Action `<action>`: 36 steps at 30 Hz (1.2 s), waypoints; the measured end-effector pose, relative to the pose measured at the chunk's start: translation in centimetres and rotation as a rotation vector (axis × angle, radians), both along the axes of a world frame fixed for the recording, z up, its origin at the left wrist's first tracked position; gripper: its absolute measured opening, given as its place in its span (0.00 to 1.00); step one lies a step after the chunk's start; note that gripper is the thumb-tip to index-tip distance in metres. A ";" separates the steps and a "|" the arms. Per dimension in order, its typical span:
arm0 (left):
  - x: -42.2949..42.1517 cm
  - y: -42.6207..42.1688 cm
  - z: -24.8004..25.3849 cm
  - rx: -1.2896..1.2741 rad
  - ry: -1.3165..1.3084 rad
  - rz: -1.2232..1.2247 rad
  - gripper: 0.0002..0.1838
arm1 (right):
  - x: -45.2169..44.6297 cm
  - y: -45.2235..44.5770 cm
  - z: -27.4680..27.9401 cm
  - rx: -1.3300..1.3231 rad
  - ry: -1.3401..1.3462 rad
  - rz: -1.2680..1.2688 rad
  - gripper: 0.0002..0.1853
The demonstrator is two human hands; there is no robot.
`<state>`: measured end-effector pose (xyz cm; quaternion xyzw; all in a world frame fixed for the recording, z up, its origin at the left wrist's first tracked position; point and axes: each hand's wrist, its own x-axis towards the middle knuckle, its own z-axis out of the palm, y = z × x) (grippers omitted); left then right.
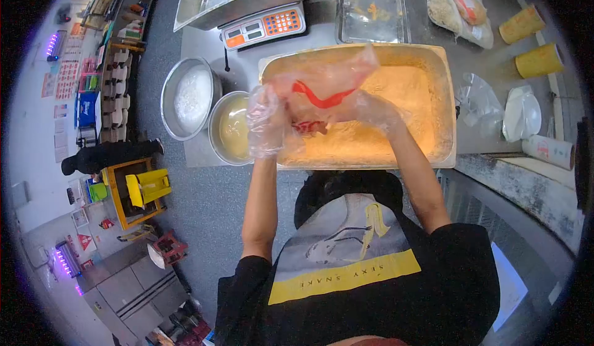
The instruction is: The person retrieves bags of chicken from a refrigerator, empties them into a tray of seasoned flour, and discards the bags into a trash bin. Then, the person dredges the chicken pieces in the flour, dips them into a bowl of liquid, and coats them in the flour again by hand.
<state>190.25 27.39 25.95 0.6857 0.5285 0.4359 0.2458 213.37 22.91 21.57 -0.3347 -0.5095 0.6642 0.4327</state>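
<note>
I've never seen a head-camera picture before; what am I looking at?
No robot here: a camera on a person's head looks down past their shirt. Their left hand and right hand, in clear plastic gloves, hold a clear plastic bag with red print above a large tray of orange powder. On the metal table also stand a bowl of white powder, a second bowl of yellowish liquid and a scale. What is in the bag is hard to tell.

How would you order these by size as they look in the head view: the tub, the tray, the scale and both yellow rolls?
1. Tub
2. Tray
3. Scale, partly overhung by a pan
4. Upper roll and lower roll: too alike to rank
</note>
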 end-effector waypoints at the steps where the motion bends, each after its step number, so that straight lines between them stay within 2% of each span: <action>1: 0.0 0.1 -0.8 0.145 0.276 -0.112 0.12 | 0.0 0.2 -0.3 -0.002 -0.005 0.007 0.24; 2: 0.9 -0.3 0.1 0.281 0.556 -0.226 0.10 | -0.2 0.2 -1.2 -0.062 0.070 -0.037 0.23; 3: 2.2 -0.4 0.7 0.359 0.395 -0.264 0.08 | -0.6 0.4 -2.4 -0.123 0.146 -0.079 0.23; 4: 3.0 -0.3 1.8 0.354 0.393 -0.250 0.08 | -0.9 0.8 -3.3 -0.178 0.217 -0.118 0.22; 6: 4.1 0.2 4.1 -0.596 -0.002 -0.237 0.08 | -1.5 1.6 -3.8 -0.282 0.364 -0.205 0.21; 7: 4.2 0.2 4.0 -0.601 -0.003 -0.230 0.08 | -1.8 1.5 -3.6 -0.288 0.365 -0.199 0.21; 9: 4.6 0.8 3.7 -0.377 0.208 -0.305 0.11 | -2.4 1.7 -1.4 -0.064 0.332 -0.317 0.19; 13: 4.1 1.8 -0.3 -0.250 0.066 -0.207 0.17 | -3.6 2.1 -2.2 -0.118 0.309 -0.450 0.16; 15: 4.2 2.0 -0.4 0.135 0.240 -0.146 0.27 | -4.4 2.0 -3.1 -0.049 0.505 -0.633 0.14; 16: 3.9 1.9 -0.5 0.134 0.236 -0.145 0.27 | -4.6 1.9 -3.5 -0.049 0.501 -0.633 0.14; 18: 2.8 1.0 -0.2 -0.406 0.524 -0.254 0.35 | -5.2 1.3 -2.4 0.045 0.491 -0.802 0.14; 19: 2.9 0.7 -0.2 -0.402 0.522 -0.256 0.35 | -5.0 1.4 -2.5 0.049 0.489 -0.805 0.14; 21: 3.7 -0.3 1.0 -0.522 0.561 -0.212 0.38 | -4.7 1.2 -3.6 -0.276 0.542 -0.740 0.19; 25: 4.6 -0.4 1.0 -0.682 0.537 -0.252 0.32 | -4.5 1.0 -7.4 -0.173 0.385 -0.783 0.23; 26: 4.4 -0.6 -0.5 -0.554 0.570 -0.306 0.27 | -3.4 1.2 -10.0 -0.101 0.158 -0.668 0.23; 27: 4.4 -0.7 -0.9 -0.426 0.605 -0.360 0.22 | -3.6 0.9 -10.2 -0.069 0.045 -0.609 0.23; 28: 4.3 -0.8 -1.3 -0.427 0.603 -0.361 0.22 | -3.7 0.6 -10.4 -0.031 -0.066 -0.552 0.23; 29: 4.4 -1.0 -1.1 -0.366 0.590 -0.427 0.18 | -5.3 -0.6 -8.3 0.114 -0.180 -0.764 0.22; 31: 5.0 -1.5 -0.6 -0.299 0.574 -0.499 0.14 | -5.7 -1.1 -6.8 0.266 -0.299 -0.978 0.22; 34: 6.0 -1.9 -0.4 -0.244 0.592 -0.513 0.14 | -4.1 -1.1 -6.1 0.224 -0.303 -0.851 0.22; 36: 6.0 -1.2 -1.3 -0.262 0.640 -0.579 0.17 | -2.9 -1.2 -4.7 -0.064 0.154 -0.827 0.23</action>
